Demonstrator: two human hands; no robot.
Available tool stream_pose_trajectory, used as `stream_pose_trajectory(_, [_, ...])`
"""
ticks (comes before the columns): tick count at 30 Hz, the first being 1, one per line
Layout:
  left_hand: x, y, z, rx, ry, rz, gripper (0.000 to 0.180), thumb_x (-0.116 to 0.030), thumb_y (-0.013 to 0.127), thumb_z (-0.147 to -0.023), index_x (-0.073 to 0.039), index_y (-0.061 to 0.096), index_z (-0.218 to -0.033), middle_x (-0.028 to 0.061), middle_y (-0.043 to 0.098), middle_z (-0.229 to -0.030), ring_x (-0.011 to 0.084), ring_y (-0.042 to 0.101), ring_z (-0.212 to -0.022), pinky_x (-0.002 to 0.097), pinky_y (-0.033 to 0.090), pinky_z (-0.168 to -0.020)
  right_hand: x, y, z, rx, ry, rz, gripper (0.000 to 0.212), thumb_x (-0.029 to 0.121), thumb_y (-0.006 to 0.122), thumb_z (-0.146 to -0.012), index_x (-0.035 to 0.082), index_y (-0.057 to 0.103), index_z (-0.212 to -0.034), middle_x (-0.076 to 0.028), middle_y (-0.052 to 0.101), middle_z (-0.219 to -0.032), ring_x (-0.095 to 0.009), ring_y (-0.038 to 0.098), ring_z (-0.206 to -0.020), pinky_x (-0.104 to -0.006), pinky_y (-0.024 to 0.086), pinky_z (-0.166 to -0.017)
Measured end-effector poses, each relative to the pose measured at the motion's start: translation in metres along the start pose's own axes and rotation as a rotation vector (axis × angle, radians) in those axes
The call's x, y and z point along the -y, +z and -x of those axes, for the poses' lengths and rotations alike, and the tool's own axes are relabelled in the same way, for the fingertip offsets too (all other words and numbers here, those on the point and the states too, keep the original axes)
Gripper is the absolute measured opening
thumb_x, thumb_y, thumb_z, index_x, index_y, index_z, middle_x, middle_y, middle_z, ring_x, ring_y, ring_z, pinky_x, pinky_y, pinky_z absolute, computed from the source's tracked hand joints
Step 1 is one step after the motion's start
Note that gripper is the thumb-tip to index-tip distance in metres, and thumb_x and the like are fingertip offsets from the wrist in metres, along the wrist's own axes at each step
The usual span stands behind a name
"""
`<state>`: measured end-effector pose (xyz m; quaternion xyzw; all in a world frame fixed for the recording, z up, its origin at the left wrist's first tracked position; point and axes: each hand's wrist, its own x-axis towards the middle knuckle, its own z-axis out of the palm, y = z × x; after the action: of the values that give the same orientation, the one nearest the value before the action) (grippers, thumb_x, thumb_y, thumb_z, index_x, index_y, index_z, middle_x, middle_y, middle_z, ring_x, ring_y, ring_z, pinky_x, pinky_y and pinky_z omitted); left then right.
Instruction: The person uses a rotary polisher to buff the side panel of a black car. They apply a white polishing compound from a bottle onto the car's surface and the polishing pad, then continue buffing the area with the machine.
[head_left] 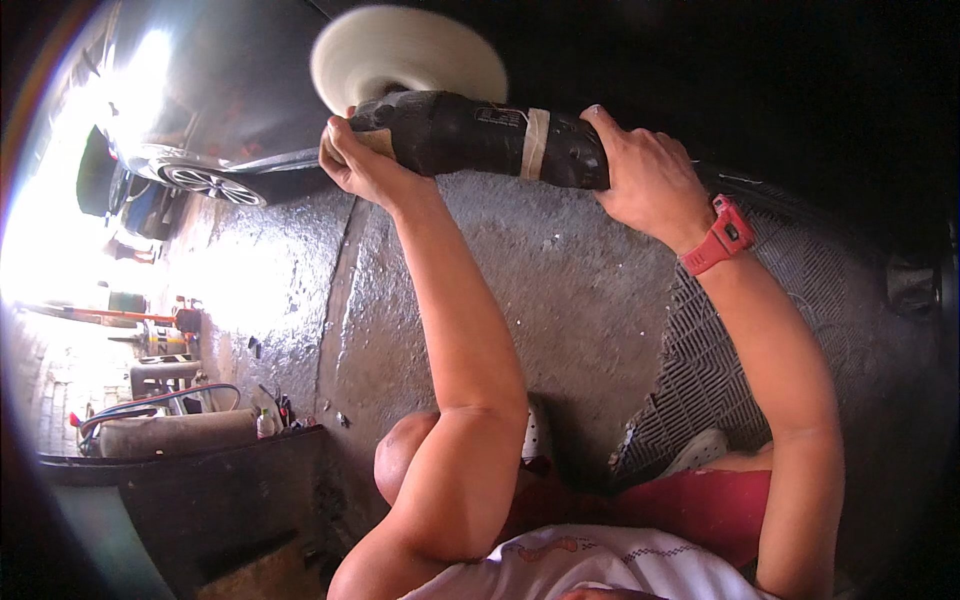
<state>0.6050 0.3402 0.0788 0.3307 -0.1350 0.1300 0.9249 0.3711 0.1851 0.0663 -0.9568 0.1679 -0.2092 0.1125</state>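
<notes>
A black car polisher (465, 135) lies crosswise in front of me, held up with both hands. Its round cream pad (425, 50) looks smeared, as if spinning, against the dark car body (250, 80); whether it touches the paint I cannot tell. My left hand (365, 165) is closed around the polisher's head end, close under the pad. Around the rear end of the body wraps my right hand (650, 178), with a red watch (722, 238) on the wrist. A band of beige tape (536, 145) circles the polisher's barrel.
A car wheel (212, 185) shows at the left. Wet-looking concrete floor (500, 260) lies below, with a ribbed dark mat (720, 340) at the right. A cylindrical tank (180, 432) with a hose stands at lower left, beside a dark-edged bench (200, 465).
</notes>
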Motion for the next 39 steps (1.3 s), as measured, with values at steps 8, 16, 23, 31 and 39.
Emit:
stream_pose_trajectory(8, [0.028,-0.040,0.026,-0.104,-0.084,-0.113,0.048,-0.033,0.081,-0.097,-0.008,0.052,-0.127,0.0103,0.066,-0.118,0.0221,0.067,-0.108,0.0376,0.065,-0.091,-0.019,0.032,0.019,0.086,0.023,-0.057,0.073,0.010,0.084,-0.077,0.004,0.055,-0.144,-0.025,0.078,-0.094,-0.042,0.078,-0.092,-0.0507,0.063,-0.082])
stream_pose_trajectory(16, [0.054,-0.032,0.121,-0.119,-0.143,-0.345,0.054,-0.037,0.081,-0.098,-0.005,0.052,-0.131,0.0125,0.062,-0.121,0.0226,0.066,-0.110,0.0360,0.061,-0.093,-0.086,0.040,0.089,0.206,0.185,-0.103,0.076,0.014,0.084,-0.077,0.012,0.052,-0.146,-0.024,0.078,-0.101,-0.043,0.077,-0.096,-0.0531,0.062,-0.086])
stream_pose_trajectory(23, [0.069,0.020,0.269,0.094,-0.247,-0.502,0.070,-0.037,0.080,-0.101,-0.003,0.036,-0.143,0.0175,0.053,-0.131,0.0254,0.060,-0.117,0.0363,0.060,-0.096,-0.169,-0.021,0.205,0.215,0.405,0.011,0.077,0.015,0.084,-0.081,0.014,0.052,-0.151,-0.023,0.076,-0.116,-0.046,0.074,-0.109,-0.0538,0.060,-0.091])
stream_pose_trajectory(31, [0.052,0.082,0.418,0.736,-0.524,-0.228,0.084,-0.025,0.087,-0.092,-0.001,0.034,-0.153,0.0206,0.051,-0.141,0.0309,0.054,-0.132,0.0435,0.048,-0.113,-0.271,-0.087,0.402,0.059,0.699,0.026,0.080,0.013,0.085,-0.086,0.003,0.050,-0.157,-0.027,0.064,-0.147,-0.043,0.062,-0.138,-0.0464,0.051,-0.112])
stream_pose_trajectory(39, [0.058,0.123,0.411,0.791,-0.116,-0.241,0.082,-0.024,0.090,-0.083,0.004,0.045,-0.145,0.0215,0.051,-0.133,0.0352,0.055,-0.124,0.0445,0.045,-0.111,-0.271,-0.077,0.389,-0.134,0.784,-0.041,0.073,0.013,0.084,-0.089,0.003,0.052,-0.153,-0.024,0.068,-0.142,-0.041,0.066,-0.133,-0.0459,0.052,-0.110])
